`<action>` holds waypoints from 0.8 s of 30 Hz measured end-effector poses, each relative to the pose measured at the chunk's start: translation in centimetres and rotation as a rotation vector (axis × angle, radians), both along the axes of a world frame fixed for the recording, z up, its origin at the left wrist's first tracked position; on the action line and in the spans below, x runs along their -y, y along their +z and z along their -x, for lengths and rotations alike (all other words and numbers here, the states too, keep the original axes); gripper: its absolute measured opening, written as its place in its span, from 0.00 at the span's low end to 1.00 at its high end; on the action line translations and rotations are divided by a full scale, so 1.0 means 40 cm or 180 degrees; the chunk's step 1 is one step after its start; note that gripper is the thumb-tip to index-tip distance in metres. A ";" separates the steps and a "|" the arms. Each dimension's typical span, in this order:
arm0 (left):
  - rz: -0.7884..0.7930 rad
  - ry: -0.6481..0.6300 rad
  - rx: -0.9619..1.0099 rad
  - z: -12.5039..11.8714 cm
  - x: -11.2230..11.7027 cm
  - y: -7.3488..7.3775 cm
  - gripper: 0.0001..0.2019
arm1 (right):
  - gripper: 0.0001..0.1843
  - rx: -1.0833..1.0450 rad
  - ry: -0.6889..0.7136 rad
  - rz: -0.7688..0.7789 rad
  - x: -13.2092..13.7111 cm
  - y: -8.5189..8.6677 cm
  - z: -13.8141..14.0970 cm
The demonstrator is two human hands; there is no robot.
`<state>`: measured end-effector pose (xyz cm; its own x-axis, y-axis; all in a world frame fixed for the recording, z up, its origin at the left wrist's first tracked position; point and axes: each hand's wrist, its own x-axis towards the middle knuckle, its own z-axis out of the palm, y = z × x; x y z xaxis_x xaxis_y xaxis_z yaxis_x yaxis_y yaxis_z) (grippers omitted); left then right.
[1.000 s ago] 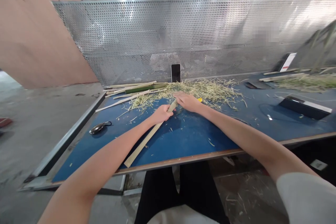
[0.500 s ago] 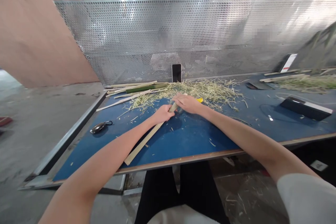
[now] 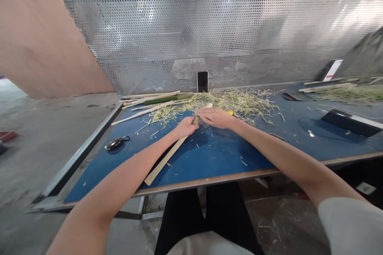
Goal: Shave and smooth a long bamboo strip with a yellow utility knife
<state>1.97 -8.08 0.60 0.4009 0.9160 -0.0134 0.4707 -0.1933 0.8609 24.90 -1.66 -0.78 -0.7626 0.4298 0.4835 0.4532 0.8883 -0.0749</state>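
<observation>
A long pale bamboo strip (image 3: 166,161) slants from the table's front edge up through both hands. My left hand (image 3: 187,126) is closed round it. My right hand (image 3: 214,118) lies just above and to the right, its fingers pressed over the strip's upper part; whether something thin sits under them I cannot tell. A short greyish section (image 3: 196,120) shows between the hands, and the strip's pale far end (image 3: 208,105) sticks out beyond the right fingers. Behind the right wrist a small yellow piece (image 3: 230,112) peeks out, mostly hidden by the hand.
Bamboo shavings (image 3: 239,103) lie heaped behind my hands on the blue table (image 3: 215,159). Bamboo strips and a green piece (image 3: 167,99) lie back left. A phone (image 3: 202,82) leans against the perforated metal panel (image 3: 143,44). A dark oval object (image 3: 114,143) and a black box (image 3: 350,122) flank the work.
My right hand has slid slightly down the strip towards my left hand, uncovering more of the far end. My left hand keeps its hold. The view has shifted a little.
</observation>
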 end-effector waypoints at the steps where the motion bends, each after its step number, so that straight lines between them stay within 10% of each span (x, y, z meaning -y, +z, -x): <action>1: 0.0003 0.0005 0.0003 0.000 0.001 0.001 0.13 | 0.25 0.0006 0.0016 0.0041 -0.001 0.000 0.004; 24: 0.0111 0.0123 -0.0124 -0.004 -0.002 0.003 0.15 | 0.24 -0.0565 -0.0224 0.0157 -0.034 -0.013 -0.003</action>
